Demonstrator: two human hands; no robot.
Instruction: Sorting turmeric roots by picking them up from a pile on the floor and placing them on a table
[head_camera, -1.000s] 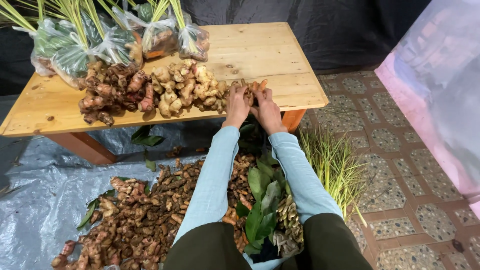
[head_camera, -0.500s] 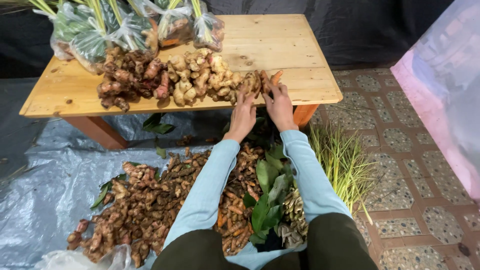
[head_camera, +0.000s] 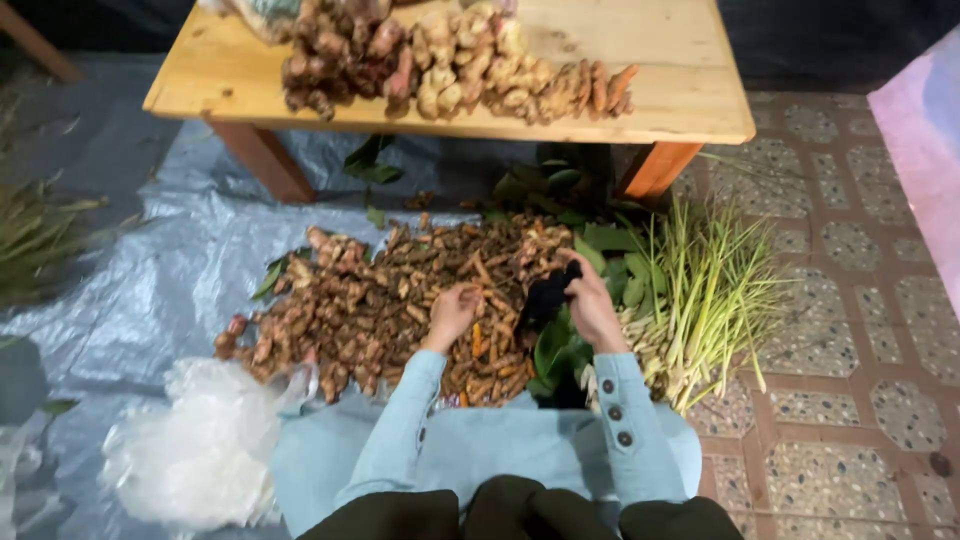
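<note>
Grey tarp (head_camera: 140, 290) covers the floor w/ a wooden table (head_camera: 660, 90) at top, ginger-like roots (head_camera: 450, 55) heaped on it. On the tarp: big pile of turmeric roots (head_camera: 380, 300), lemongrass bundle (head_camera: 700, 290) to its right, green leaves (head_camera: 560, 350) between them, crumpled clear plastic bag (head_camera: 200, 450) at lower left. Left hand (head_camera: 452, 312) rests on the turmeric pile, fingers curled around a root. Right hand (head_camera: 590, 305) is clamped on a small black object (head_camera: 548, 295), kind unclear, just above the leaves
</note>
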